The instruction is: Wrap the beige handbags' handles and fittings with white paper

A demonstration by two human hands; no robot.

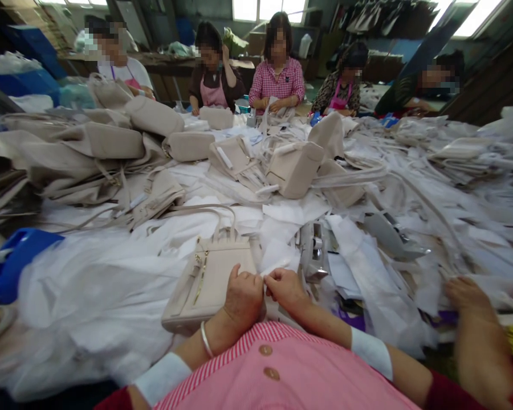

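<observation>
Setting: workshop hall with windows along the top of the frame. A large worktable [111, 296] is buried in white paper and wrapping. Several seated people work along its far side, at upper centre.

Item 1: beige handbag [209, 279], lower centre. It lies flat and closed, with the handle loop pointing up the frame and a gold fitting on its front.

Item 2: white strip [276, 266], a short narrow piece just right of the handbag's upper corner and clear of its surface.

Left hand [242, 296]: curled into a fist, with thumb and forefinger pinching the strip's left end. The heel of the hand rests on the handbag's right edge.

Right hand [287, 289]: fingers folded in, pinching the strip's right end. It sits just beside the left hand, knuckles nearly touching.

Other stock: a stack of beige bags [111, 139] at upper left, and more bags mid-table. A metal dispenser [314, 250] stands just above the right hand. A blue bin [12, 256] sits at the left edge. Another person's forearm [474, 319] shows at lower right.

Progress, as judged: many bags look finished and piled. This one appears assembled, with the strip held in the fingers and not yet on it. Loose paper remains in quantity.
</observation>
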